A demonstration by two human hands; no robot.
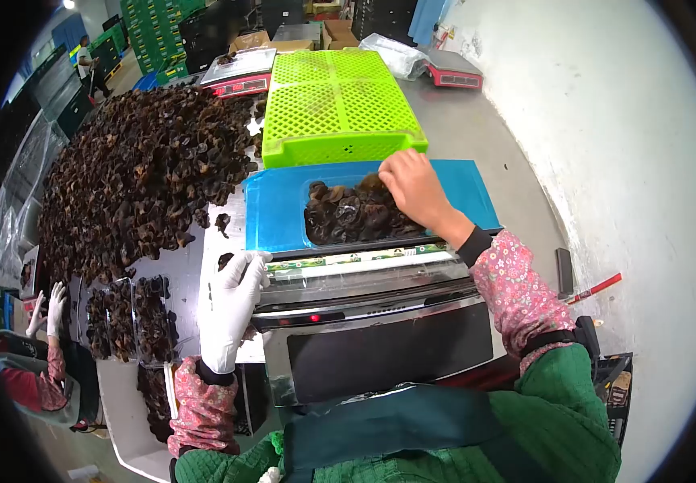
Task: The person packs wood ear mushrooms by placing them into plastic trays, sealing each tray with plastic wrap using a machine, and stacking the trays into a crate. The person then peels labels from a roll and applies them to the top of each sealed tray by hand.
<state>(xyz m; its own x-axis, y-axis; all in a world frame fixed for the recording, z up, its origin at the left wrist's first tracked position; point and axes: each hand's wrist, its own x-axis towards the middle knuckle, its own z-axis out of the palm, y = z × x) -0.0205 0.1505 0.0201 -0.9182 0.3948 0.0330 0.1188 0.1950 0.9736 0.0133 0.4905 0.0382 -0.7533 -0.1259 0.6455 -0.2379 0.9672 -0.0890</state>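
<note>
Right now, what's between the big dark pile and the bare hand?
The blue panel and the dark pieces in its opening, seen in the head view.

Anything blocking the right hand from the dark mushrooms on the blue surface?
Nothing visible: the bare right hand is right at the upper-right edge of the dark mushrooms, though I can't tell whether its fingertips touch them.

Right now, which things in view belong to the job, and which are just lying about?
Seemingly in use:
- dark brown, wrinkled pieces at the bare right grip
- smooth blue panel bordering those pieces
- long black-panelled machine with a red light, beside the white-gloved left grip

Seemingly lying about:
- slim red stick, right
- crumpled clear plastic
- red-fronted, grey-topped scale
</note>
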